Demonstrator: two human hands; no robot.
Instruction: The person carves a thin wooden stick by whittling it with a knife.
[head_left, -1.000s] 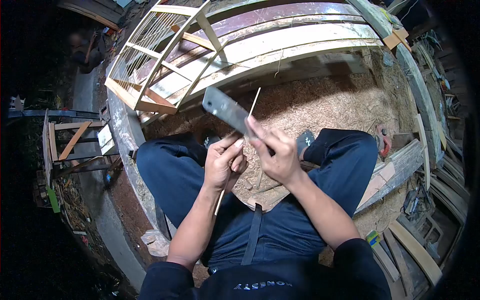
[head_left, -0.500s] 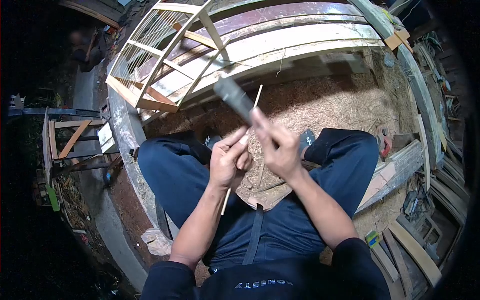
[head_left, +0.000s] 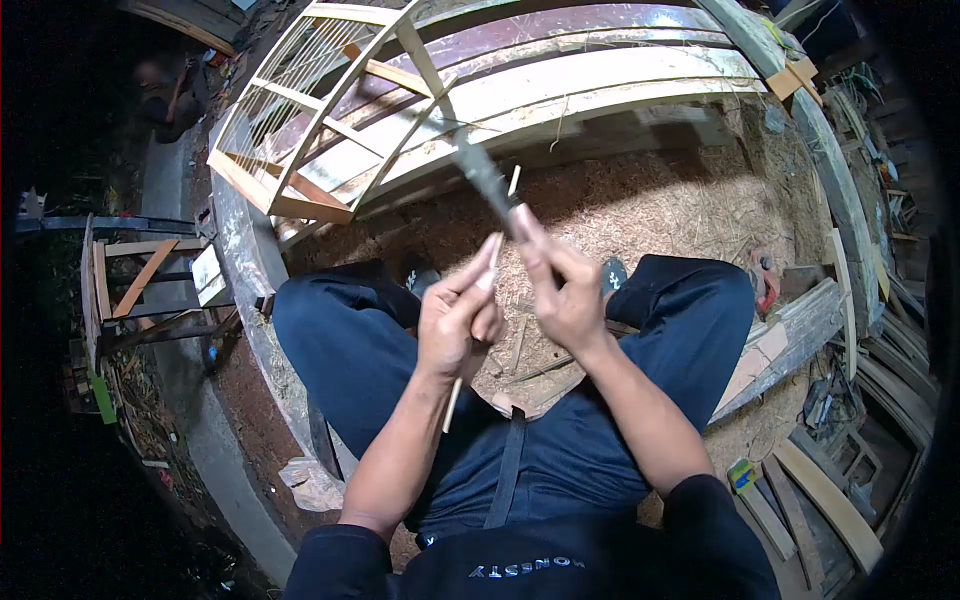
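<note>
Between my raised knees, my left hand [head_left: 457, 318] is closed on a thin pale wooden stick [head_left: 452, 404]. The stick's lower end sticks out below the hand and its upper part slants up toward the other hand. To the right, my right hand [head_left: 566, 290] is closed on a flat grey metal blade [head_left: 484, 178], which points up and to the left and is blurred. The blade lies against or very near the stick. Where the blade's handle is, my fingers hide it. Up and to the left stands a wooden frame with thin bars [head_left: 325, 120].
Pale planks [head_left: 600, 80] run across the top, above ground strewn with shavings [head_left: 650, 215]. A red tool [head_left: 767, 285] lies beyond my right knee. Wood strips [head_left: 830, 500] and a green-yellow tape measure [head_left: 742, 476] are at lower right. A person [head_left: 175, 100] is at upper left.
The blade has swung more upright and moved right, along with my right hand. My left hand has shifted slightly right and up, still holding the stick.
</note>
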